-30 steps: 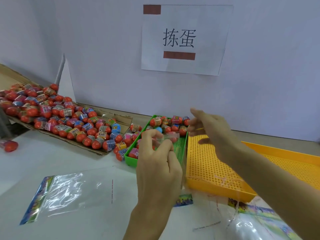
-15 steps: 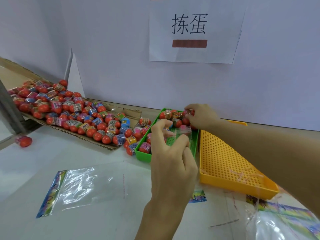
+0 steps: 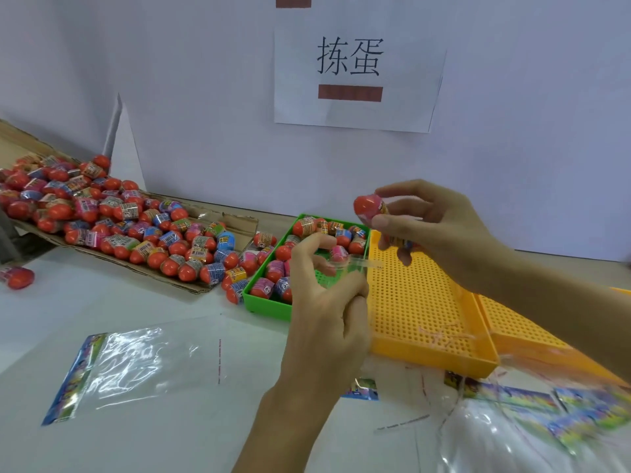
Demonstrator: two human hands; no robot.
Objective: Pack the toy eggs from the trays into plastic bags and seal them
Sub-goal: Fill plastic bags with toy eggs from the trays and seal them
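A white paper sign [image 3: 358, 63] taped to the wall reads "拣蛋" in black above a brown bar. Below the sign, the green tray [image 3: 269, 307] holds red toy eggs [image 3: 304, 227] in printed wrappers; their print is too small to read. The right hand [image 3: 433, 230], raised over the tray's far right corner, pinches one toy egg [image 3: 367, 206] between thumb and fingers, and a second egg seems tucked lower in the palm. The left hand [image 3: 327, 302], at the tray's near right edge, pinches the mouth of a clear plastic bag [image 3: 355, 264] with curled fingers. Touching the tray's right side lies a yellow perforated tray [image 3: 426, 312]. Left of the green tray, more eggs crowd a cardboard sheet [image 3: 191, 285]. In front of it a flat bag [image 3: 136, 363] lies on the white table [image 3: 170, 438].
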